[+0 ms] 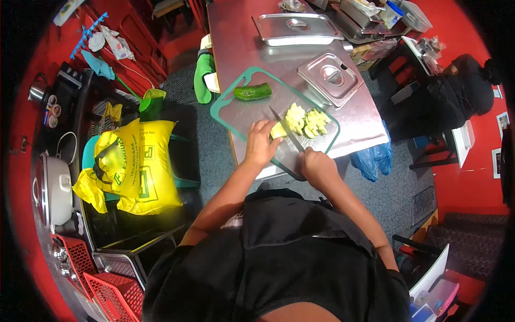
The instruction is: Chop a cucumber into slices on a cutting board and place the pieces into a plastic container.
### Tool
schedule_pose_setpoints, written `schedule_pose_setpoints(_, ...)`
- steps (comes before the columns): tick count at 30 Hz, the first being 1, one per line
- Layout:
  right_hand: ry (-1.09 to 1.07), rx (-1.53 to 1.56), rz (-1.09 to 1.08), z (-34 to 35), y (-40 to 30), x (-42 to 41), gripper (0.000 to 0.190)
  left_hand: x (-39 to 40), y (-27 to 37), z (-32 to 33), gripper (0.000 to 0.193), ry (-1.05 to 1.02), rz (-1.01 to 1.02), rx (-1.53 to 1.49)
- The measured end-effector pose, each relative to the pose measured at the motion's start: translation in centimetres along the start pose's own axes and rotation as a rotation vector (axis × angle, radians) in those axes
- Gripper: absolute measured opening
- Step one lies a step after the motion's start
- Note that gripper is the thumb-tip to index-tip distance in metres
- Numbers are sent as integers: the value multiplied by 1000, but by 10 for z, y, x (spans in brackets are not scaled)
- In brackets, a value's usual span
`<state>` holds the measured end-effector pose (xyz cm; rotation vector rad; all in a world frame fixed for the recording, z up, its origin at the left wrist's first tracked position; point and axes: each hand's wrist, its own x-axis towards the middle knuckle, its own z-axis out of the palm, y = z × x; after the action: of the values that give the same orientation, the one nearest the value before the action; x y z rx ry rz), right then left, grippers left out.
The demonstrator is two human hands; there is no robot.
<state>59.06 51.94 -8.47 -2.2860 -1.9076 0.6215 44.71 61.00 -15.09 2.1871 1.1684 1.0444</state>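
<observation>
A cutting board with a green rim (252,72) lies on the steel-topped table. My left hand (260,141) rests at its near left part, fingers on a pale green piece of cucumber (278,131). In my right hand (318,165) is the handle of a kitchen knife (289,131); its blade points away to the left, just right of that piece. Beside the blade lie cut cucumber pieces (295,116) in a cluster, with more cut pieces (316,122) to their right. A larger dark green cucumber length (252,92) lies across the board's far left part.
Right of the board stands a lidded steel container (332,78), and beyond it a longer lidded steel pan (297,28). Blue plastic bags (372,155) hang by the table's right corner. A person in black (446,96) is at the right. Yellow sacks (155,165) are at the left.
</observation>
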Motion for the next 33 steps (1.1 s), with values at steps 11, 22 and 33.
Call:
schedule_pose_setpoints(11, -41, -142, 26, 7, 19, -23, 21, 1, 2, 1, 46, 23, 10, -9)
schedule_pose_setpoints(22, 124, 40, -61, 0, 10, -16, 30, 3, 5, -1, 44, 11, -10, -19)
schedule_pose_setpoints(33, 87, 46, -63, -1, 6, -16, 30, 3, 6, -1, 41, 18, -27, -32)
